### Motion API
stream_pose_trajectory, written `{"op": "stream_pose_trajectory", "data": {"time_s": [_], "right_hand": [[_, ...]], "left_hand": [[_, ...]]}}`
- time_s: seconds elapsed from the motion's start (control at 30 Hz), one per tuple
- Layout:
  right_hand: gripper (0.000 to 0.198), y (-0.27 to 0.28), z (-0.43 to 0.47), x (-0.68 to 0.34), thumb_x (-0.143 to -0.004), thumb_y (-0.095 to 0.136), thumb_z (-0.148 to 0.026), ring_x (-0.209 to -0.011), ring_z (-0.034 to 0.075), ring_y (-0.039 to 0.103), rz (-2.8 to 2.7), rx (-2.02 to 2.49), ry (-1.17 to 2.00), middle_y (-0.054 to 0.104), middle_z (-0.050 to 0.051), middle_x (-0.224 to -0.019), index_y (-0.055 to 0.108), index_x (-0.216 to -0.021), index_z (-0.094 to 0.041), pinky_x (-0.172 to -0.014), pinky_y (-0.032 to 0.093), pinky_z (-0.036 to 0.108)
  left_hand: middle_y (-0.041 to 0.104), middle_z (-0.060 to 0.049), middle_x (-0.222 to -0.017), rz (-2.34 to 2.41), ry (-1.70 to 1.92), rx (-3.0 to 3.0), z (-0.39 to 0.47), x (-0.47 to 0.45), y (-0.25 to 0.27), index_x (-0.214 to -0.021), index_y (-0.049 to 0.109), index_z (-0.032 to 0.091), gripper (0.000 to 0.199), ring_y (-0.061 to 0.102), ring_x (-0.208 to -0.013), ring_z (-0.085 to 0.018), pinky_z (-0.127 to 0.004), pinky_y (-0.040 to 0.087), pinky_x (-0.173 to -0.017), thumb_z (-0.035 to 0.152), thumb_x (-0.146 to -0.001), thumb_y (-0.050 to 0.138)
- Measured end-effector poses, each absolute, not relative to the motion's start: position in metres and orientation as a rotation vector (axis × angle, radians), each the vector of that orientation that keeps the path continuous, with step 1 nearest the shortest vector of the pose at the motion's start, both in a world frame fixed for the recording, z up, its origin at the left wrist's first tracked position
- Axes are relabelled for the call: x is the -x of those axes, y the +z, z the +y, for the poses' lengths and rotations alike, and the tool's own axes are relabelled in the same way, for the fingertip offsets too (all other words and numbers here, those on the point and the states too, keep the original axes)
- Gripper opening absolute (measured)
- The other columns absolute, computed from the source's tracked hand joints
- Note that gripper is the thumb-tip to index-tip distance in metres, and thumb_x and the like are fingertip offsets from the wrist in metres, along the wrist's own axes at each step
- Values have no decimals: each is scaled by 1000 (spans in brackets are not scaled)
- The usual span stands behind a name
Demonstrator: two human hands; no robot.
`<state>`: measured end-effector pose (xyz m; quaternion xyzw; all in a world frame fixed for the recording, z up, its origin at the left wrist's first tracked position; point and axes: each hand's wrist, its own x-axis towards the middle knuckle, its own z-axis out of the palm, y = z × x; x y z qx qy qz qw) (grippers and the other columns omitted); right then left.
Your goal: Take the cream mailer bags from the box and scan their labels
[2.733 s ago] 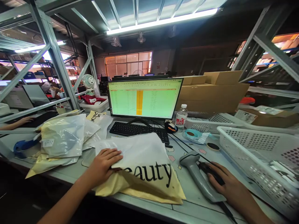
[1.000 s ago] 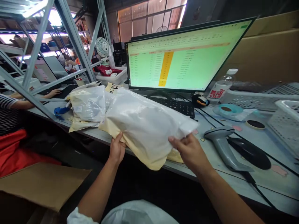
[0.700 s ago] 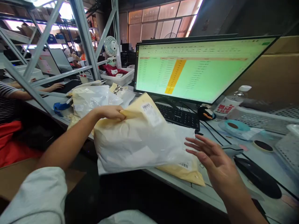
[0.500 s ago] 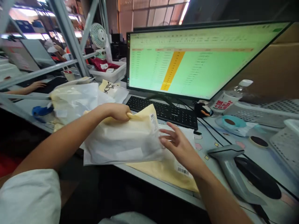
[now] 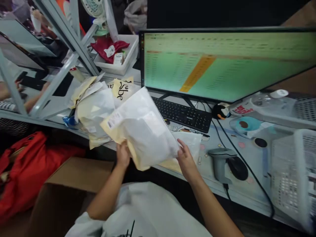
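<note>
A white-and-yellow plastic packing bag (image 5: pixel 150 131) hangs tilted over the desk's front edge, with a barcode label at its left corner. My left hand (image 5: pixel 122 154) is closed on its lower yellow edge; part of the fingers is hidden behind the bag. At the bag's right corner, my right hand (image 5: pixel 187 161) grips with thumb and fingers. Beneath it on the desk lies another flat bag (image 5: pixel 191 141), mostly covered. Several more packed bags (image 5: pixel 95 108) are piled to the left.
A monitor (image 5: pixel 177 65) and black keyboard (image 5: pixel 185 113) stand behind the bag. To the right are a barcode scanner (image 5: pixel 220 164), a mouse (image 5: pixel 237 168), a tape roll (image 5: pixel 243 125) and a white basket (image 5: pixel 286 174). An open carton (image 5: pixel 81 172) sits at lower left, and another person's hands show beyond the frame.
The bag has turned, so its label end now points left. My left hand moved from its top edge to its lower edge, and my right hand closed on the right corner. The view tilted downward.
</note>
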<state>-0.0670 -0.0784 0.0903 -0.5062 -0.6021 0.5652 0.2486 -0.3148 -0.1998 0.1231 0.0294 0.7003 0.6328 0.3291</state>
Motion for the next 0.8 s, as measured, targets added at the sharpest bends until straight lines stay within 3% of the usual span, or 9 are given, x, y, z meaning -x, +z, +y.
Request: {"op": "stream_pose_trajectory", "data": {"time_s": [0.07,0.17,0.3,0.43,0.53,0.7,0.8], "right_hand": [[91,92,-76,84,-75,64,-86,-134,36,59,-1703,1449,1519,61,20,-144,54,-141,-23,-108,51,58],[82,81,-56,103,-70,71,-77,-128,37,61,-1815,1550,1452,67,19,-134,62,-128,-19,-112,47,59],[56,64,-22,120,-77,67,-51,-133,35,58,-1969,1568,1300,66,17,-139,67,-123,-20,-121,39,55],[48,61,-7,139,-80,61,-39,-133,32,59,-2078,1543,1184,67,14,-140,68,-125,-23,-121,41,52],[47,62,-6,153,-82,59,-37,-130,32,61,-2141,1532,1111,69,13,-138,67,-126,-22,-118,44,52],[54,64,-6,171,-83,55,-35,-130,33,61,-2231,1542,957,68,19,-137,66,-131,-14,-119,44,51],[63,72,-9,175,-83,55,-36,-140,38,51,-2277,1565,815,60,25,-144,61,-139,-8,-123,36,58]], "left_hand": [[70,-11,-130,1765,1618,85,-218,279,100,-122,68,15,35,69,-116,-25,-47,56,-102,44,-102,66],[73,-11,-121,1603,1405,222,-249,255,66,-115,70,13,29,71,-109,-24,-46,59,-99,37,-100,73],[75,-9,-110,1415,1188,295,-290,276,35,-110,72,12,25,74,-100,-23,-44,62,-93,35,-101,73],[73,-9,-114,1441,1238,322,-310,316,24,-118,69,13,30,73,-101,-22,-43,62,-91,41,-106,65],[71,-9,-117,1518,1277,319,-311,339,22,-124,66,14,31,72,-101,-22,-41,63,-88,39,-106,65],[71,-7,-108,1644,1162,269,-305,356,20,-117,68,13,25,71,-91,-19,-36,63,-80,35,-104,69],[71,-5,-100,1791,1071,204,-311,375,35,-110,69,13,22,70,-82,-16,-32,62,-73,34,-103,70]]}}
